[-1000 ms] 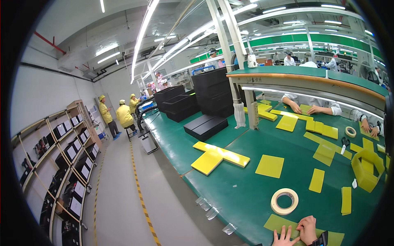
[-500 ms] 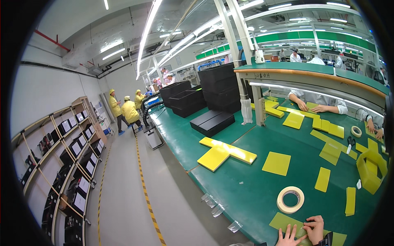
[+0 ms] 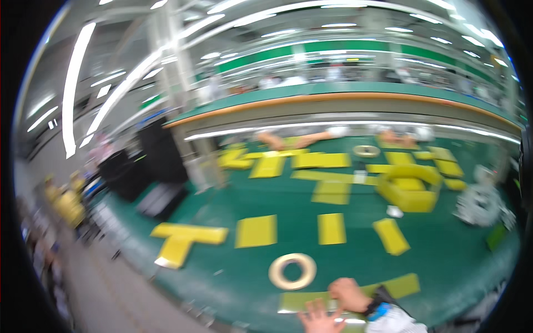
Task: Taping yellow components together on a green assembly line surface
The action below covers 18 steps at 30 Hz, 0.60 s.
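My left hand [image 3: 320, 318] lies with spread fingers on a yellow sheet [image 3: 300, 299] at the bottom of the view. Just to its right, my right hand [image 3: 350, 295] is closed and bent down onto the yellow sheets. Whatever its fingers hold, if anything, is hidden and blurred. Another yellow strip [image 3: 401, 286] reaches out past my right wrist. Beyond my hands a roll of cream tape [image 3: 292, 272] lies flat on the green table.
Farther off lie a yellow T-shaped piece [image 3: 186, 237], a square yellow sheet [image 3: 256, 231], smaller yellow pieces [image 3: 331, 228] and a yellow ring-shaped piece [image 3: 411, 188]. Other people's hands [image 3: 288, 141] work under the shelf [image 3: 344, 100]. Black boxes [image 3: 161, 152] stand at the left.
The whole view has swung to the right and blurred, so the table now fills the middle. My left hand still lies spread on the sheet, with my right beside it.
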### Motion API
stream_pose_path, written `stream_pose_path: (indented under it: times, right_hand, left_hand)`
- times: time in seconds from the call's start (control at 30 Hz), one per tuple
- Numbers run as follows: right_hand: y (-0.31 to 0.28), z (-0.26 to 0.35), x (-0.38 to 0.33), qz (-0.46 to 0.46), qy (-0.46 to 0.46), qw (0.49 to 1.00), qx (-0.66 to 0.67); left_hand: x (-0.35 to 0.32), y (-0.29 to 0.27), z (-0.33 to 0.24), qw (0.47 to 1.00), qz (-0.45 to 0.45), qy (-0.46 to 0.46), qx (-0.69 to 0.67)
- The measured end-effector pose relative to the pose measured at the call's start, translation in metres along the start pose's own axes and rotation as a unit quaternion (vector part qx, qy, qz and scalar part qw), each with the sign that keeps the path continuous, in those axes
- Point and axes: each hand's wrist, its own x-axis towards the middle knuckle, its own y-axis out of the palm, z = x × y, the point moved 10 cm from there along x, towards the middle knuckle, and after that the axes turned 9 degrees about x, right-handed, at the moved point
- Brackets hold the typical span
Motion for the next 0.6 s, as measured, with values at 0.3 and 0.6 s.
stream_pose_path:
  times: [0.3,0.6]
  right_hand:
    - [-0.023,0.005,-0.002,-0.161,0.037,0.939,0.301]
    - [0.01,-0.015,0.009,-0.145,-0.061,0.956,0.246]
  left_hand:
    - [-0.004,-0.02,0.003,0.994,-0.001,0.048,0.096]
    - [-0.003,-0.025,-0.004,0.992,0.009,0.053,0.116]
